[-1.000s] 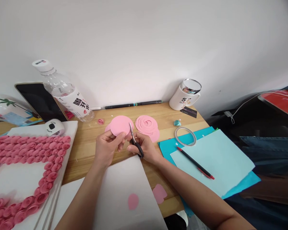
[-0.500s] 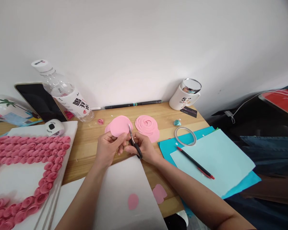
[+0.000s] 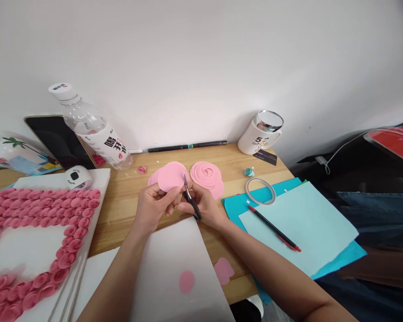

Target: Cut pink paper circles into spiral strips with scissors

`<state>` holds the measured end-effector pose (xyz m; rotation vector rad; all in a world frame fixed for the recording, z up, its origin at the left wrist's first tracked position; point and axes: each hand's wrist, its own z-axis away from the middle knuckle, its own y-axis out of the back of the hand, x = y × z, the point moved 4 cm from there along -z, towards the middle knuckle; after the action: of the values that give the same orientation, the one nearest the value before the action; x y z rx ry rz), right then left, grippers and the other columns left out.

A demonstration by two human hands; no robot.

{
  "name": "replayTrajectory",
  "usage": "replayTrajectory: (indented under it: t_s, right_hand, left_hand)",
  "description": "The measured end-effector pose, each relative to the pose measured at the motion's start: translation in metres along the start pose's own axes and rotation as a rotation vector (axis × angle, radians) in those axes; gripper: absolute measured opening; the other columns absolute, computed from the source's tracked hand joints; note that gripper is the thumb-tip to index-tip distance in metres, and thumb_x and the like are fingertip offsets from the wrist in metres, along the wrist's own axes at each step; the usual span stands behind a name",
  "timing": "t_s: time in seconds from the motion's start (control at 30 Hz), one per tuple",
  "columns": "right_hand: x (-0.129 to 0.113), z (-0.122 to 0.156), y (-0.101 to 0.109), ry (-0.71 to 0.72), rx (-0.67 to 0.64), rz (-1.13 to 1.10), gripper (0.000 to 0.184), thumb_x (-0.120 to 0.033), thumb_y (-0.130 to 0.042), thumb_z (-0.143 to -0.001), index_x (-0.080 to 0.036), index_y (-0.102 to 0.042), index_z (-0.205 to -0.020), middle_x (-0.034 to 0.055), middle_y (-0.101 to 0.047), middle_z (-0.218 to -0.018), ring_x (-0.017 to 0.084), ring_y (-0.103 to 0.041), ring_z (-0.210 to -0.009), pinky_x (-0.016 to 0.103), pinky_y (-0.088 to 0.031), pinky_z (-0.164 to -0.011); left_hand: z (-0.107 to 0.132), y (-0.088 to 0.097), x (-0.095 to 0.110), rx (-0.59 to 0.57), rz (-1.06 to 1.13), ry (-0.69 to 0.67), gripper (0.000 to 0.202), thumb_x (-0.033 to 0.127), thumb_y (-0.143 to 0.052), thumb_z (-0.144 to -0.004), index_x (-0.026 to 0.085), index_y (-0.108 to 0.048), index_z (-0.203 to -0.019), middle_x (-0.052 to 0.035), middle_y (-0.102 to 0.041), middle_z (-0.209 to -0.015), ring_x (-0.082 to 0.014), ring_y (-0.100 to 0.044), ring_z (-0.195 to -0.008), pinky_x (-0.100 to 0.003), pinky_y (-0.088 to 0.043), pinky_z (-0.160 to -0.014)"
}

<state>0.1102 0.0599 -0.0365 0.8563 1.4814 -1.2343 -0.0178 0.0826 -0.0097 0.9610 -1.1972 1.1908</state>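
Note:
My left hand [image 3: 153,206] pinches the lower edge of a pink paper circle [image 3: 172,177], its thumb lying on the front. In my right hand [image 3: 201,205] is a pair of scissors with black handles [image 3: 194,207], blades pointing up at the circle's right edge. Behind the held circle, another pink paper piece [image 3: 152,179] shows at its left. Just right of the blades lies a pink paper spiral [image 3: 206,174] on the wooden table [image 3: 127,197]. Below my hands a white board [image 3: 174,250] carries a small pink paper piece [image 3: 187,282].
To the left, rolled pink paper flowers [image 3: 67,259] line a white board. A bottle [image 3: 102,138] and phone [image 3: 58,141] stand behind it. Rightward are a mug [image 3: 260,133], a tape roll [image 3: 272,194], a pen [image 3: 274,229] and light blue paper [image 3: 317,228].
The pink circle has shifted slightly right in my left hand's grip, and the scissors have moved a little right along with its edge. The whole view has shifted slightly.

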Motion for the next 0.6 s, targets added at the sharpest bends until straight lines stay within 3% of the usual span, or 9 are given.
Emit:
replayTrajectory:
  t_s: [0.17, 0.37, 0.6]
  right_hand:
    - [0.0008, 0.0010, 0.0013, 0.009, -0.009, -0.018, 0.046, -0.043, -0.080, -0.062, -0.017, -0.054, -0.090, -0.0055, -0.047, -0.061, 0.006, -0.032, -0.050, 0.021, -0.023, -0.047]
    - [0.0013, 0.0019, 0.0022, -0.011, 0.001, -0.007, 0.044, -0.043, -0.080, -0.062, -0.016, -0.057, -0.088, -0.0064, -0.044, -0.058, 0.006, -0.029, -0.048, 0.021, -0.022, -0.045]
    - [0.0018, 0.0022, 0.0032, -0.031, 0.034, 0.009, 0.047, -0.047, -0.080, -0.059, -0.016, -0.057, -0.084, -0.0061, -0.044, -0.056, 0.006, -0.029, -0.049, 0.020, -0.021, -0.045]
  left_hand:
    - [0.0001, 0.0001, -0.0003, 0.003, 0.015, 0.002, 0.028, 0.028, -0.069, -0.069, 0.016, -0.055, -0.049, 0.0032, -0.054, -0.045, -0.0035, -0.040, -0.032, -0.018, -0.031, -0.034]
    - [0.0000, 0.0012, -0.0001, 0.011, -0.012, 0.008, 0.016, 0.030, -0.068, -0.071, 0.014, -0.068, -0.068, 0.0030, -0.054, -0.047, -0.0038, -0.040, -0.033, -0.018, -0.030, -0.033]
    - [0.0000, 0.0015, 0.0013, 0.024, -0.014, -0.011, 0.022, 0.030, -0.068, -0.069, 0.015, -0.059, -0.057, 0.0031, -0.053, -0.045, -0.0039, -0.040, -0.033, -0.018, -0.030, -0.033]
